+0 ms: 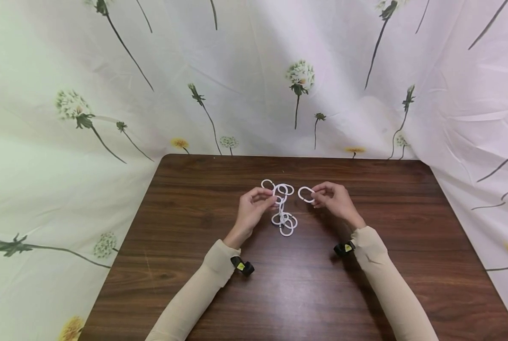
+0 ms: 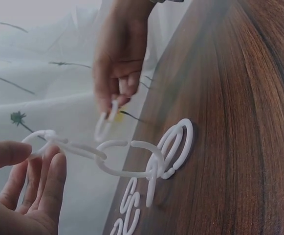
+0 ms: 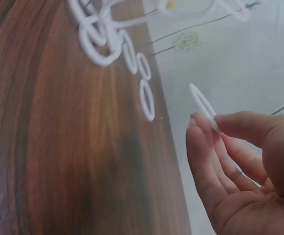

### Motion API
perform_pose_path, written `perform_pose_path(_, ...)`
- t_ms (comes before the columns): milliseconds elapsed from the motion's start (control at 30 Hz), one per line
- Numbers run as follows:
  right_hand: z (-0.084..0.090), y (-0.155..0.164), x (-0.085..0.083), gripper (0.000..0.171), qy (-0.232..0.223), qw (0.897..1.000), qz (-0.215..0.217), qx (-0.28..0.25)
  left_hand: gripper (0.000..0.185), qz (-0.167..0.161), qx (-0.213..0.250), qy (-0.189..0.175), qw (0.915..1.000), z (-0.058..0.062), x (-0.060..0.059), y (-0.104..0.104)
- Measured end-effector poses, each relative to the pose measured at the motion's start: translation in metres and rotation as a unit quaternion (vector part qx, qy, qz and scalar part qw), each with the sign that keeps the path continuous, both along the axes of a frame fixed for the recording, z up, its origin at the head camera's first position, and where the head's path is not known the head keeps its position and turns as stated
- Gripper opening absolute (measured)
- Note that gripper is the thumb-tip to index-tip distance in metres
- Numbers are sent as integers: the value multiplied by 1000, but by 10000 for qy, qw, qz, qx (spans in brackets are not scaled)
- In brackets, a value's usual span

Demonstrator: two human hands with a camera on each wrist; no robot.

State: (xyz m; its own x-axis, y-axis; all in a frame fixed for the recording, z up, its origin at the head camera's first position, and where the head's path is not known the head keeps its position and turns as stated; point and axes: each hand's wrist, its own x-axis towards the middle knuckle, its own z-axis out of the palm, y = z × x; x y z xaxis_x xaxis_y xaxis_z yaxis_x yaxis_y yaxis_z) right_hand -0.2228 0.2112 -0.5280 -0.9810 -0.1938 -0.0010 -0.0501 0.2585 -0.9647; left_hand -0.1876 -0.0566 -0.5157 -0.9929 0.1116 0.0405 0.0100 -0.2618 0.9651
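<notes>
White plastic ring chain (image 1: pixel 283 208) dangles onto the table; single loose ring (image 1: pixel 306 194) held beside it.

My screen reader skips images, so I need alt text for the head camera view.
Two hands over a dark wooden table: the left hand holds a chain of white plastic rings, the right hand pinches a single white ring. A floral cloth hangs behind.

Head view looks forward and down from above at the whole worktop (image 1: pixel 305 293), backdrop cloth (image 1: pixel 245 85) behind. Left wrist view sits close, low over the worktop edge, facing the right hand (image 2: pixel 120 58). Right wrist view, equally close, faces the ring chain (image 3: pixel 107 39); all three share it.
</notes>
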Motion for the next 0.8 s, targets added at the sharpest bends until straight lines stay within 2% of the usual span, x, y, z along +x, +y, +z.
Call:
perform_pose_path(267,18,-10,7,25,5,9989,-101,-450,34,-19,-87,6,10000,0,0,1)
perform_pose_path(567,29,-20,13,23,76,9989,-12,-464,29,-56,-84,-23,9999,1,1,3)
perform_pose_path(800,34,-26,16,23,159,9982,4,-581,33,-40,-94,-46,9999,2,1,6)
